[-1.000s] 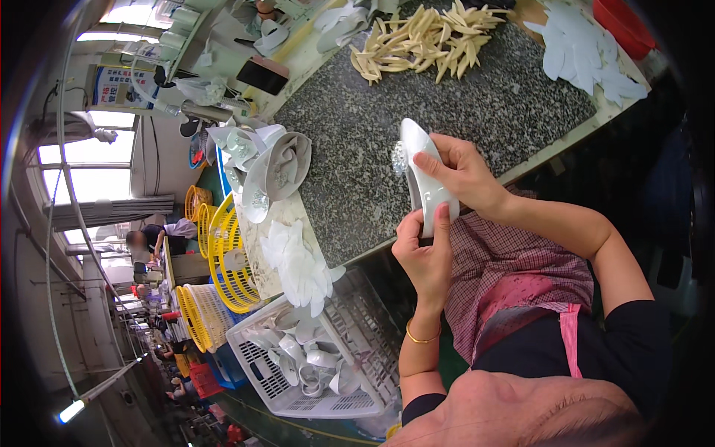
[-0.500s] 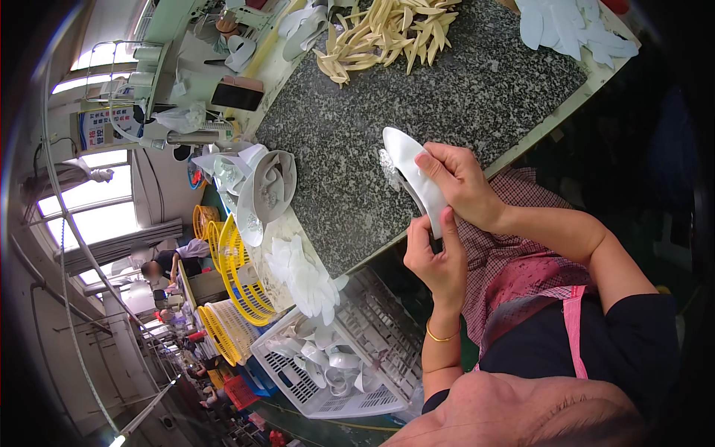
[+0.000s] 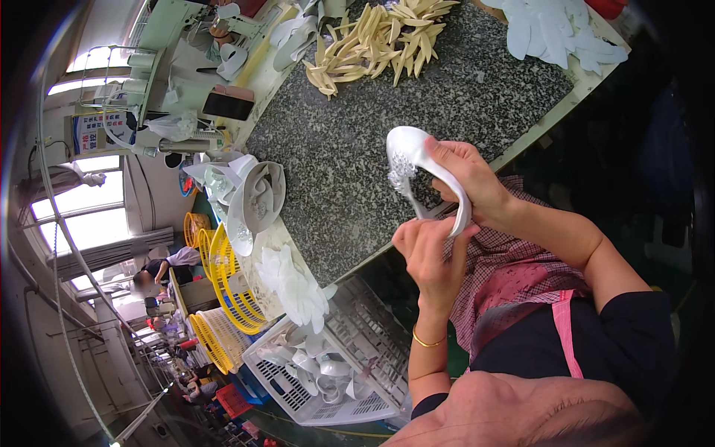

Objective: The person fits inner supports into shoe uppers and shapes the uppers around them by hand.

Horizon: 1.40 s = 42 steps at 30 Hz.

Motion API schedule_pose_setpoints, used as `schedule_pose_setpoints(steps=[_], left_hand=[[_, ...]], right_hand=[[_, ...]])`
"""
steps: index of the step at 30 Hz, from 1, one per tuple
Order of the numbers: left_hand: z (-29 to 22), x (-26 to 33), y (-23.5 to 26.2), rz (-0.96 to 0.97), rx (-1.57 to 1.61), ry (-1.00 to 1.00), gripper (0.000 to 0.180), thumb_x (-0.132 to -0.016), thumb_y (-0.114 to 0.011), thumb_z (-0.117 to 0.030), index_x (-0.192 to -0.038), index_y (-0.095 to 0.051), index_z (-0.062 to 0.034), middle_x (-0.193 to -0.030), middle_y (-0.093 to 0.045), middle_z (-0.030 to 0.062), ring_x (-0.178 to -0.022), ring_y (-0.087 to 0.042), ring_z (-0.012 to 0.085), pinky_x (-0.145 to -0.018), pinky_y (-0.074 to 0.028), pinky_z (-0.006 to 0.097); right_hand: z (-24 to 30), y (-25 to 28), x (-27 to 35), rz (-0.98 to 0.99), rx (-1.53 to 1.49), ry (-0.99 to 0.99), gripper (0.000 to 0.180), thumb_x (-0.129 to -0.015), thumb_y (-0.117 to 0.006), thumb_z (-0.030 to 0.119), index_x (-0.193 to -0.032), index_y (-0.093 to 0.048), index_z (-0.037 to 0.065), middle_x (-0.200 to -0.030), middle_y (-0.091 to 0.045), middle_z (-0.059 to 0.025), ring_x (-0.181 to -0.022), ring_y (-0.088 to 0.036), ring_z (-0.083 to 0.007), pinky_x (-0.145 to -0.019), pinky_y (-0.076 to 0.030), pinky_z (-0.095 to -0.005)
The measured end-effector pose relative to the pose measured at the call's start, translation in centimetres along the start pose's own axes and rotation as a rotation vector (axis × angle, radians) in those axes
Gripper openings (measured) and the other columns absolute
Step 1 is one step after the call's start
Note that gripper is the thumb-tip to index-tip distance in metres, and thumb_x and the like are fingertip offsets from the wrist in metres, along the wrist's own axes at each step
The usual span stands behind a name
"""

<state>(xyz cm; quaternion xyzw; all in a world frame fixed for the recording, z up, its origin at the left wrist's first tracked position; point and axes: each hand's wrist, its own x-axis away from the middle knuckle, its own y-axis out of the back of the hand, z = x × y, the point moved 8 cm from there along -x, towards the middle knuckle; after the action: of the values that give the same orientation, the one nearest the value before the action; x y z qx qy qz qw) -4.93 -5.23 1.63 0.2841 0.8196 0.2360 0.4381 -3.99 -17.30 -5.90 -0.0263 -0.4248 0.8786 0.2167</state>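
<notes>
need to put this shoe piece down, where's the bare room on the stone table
The middle of the stone table is bare, bordered by the tan strips at the far end, the white cutouts at the far right, and the white shoe piece in both hands. The left edge is crowded with stacked white uppers.

Granite table centre was bare, passable. Tan strips blocked the far edge, white cutouts the right corner, stacked soles the left.

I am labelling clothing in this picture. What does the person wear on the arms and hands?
Both hands are bare, without gloves. The left hand has a thin gold bangle at the wrist. The right hand and forearm carry nothing. No sleeves reach the forearms.
</notes>
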Motion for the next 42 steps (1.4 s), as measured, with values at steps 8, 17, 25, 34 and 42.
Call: schedule_pose_setpoints(steps=[8, 17, 25, 34, 42], left_hand=[[6.1, 4.7, -3.7, -0.202, 1.233, 0.868, 0.074, -0.084, -0.077, -0.038, -0.137, -0.039, -0.0003, -0.136, -0.049, 0.0104, -0.127, -0.048, 0.0222, -0.107, -0.041, 0.038], [6.5, 0.8, -0.6, -0.478, 1.495, 0.692, 0.041, -0.102, -0.054, -0.024, -0.132, -0.046, 0.0016, -0.132, -0.057, 0.0173, -0.122, -0.059, 0.0251, -0.102, -0.053, 0.038], [7.1, 1.3, -1.6, -0.477, 1.49, 0.742, 0.043, -0.101, -0.054, -0.026, -0.132, -0.044, 0.0015, -0.128, -0.058, 0.0156, -0.114, -0.063, 0.0227, -0.095, -0.059, 0.034], [8.4, 3.1, -2.3, -0.493, 1.826, 0.786, 0.034, -0.1, -0.055, -0.026, -0.126, -0.052, -0.0041, -0.122, -0.062, 0.0104, -0.117, -0.061, 0.023, -0.099, -0.056, 0.037], [7.1, 3.3, -1.4, -0.347, 1.626, 0.559, 0.027, -0.1, -0.057, -0.025, -0.117, -0.059, -0.0036, -0.108, -0.066, 0.0086, -0.102, -0.063, 0.0202, -0.093, -0.055, 0.036]], right_hand=[[2.2, -0.2, -0.3, -0.183, -0.228, -0.008, 0.037, -0.101, -0.053, 0.045, -0.077, -0.049, 0.017, -0.053, -0.034, 0.0095, -0.042, -0.03, -0.0011, -0.039, -0.023, -0.02], [6.7, -2.2, 0.1, -0.077, 1.019, 0.765, 0.03, -0.102, -0.051, 0.031, -0.111, -0.058, 0.004, -0.102, -0.059, -0.0086, -0.097, -0.058, -0.017, -0.081, -0.046, -0.0315], [5.5, -7.1, -0.4, 0.583, 1.05, 0.514, 0.029, -0.097, -0.061, 0.03, -0.092, -0.061, 0.001, -0.083, -0.056, -0.0061, -0.08, -0.053, -0.0205, -0.073, -0.042, -0.0342], [5.6, -7.4, 1.2, 0.822, 1.257, 0.617, 0.027, -0.09, -0.068, 0.031, -0.086, -0.061, 0.006, -0.085, -0.056, -0.0056, -0.092, -0.053, -0.0227, -0.096, -0.037, -0.0383], [5.4, -8.4, 5.2, 0.859, 1.437, 0.864, 0.016, -0.082, -0.071, 0.022, -0.084, -0.061, 0.01, -0.081, -0.052, -0.0031, -0.09, -0.054, -0.024, -0.102, -0.034, -0.0399]])
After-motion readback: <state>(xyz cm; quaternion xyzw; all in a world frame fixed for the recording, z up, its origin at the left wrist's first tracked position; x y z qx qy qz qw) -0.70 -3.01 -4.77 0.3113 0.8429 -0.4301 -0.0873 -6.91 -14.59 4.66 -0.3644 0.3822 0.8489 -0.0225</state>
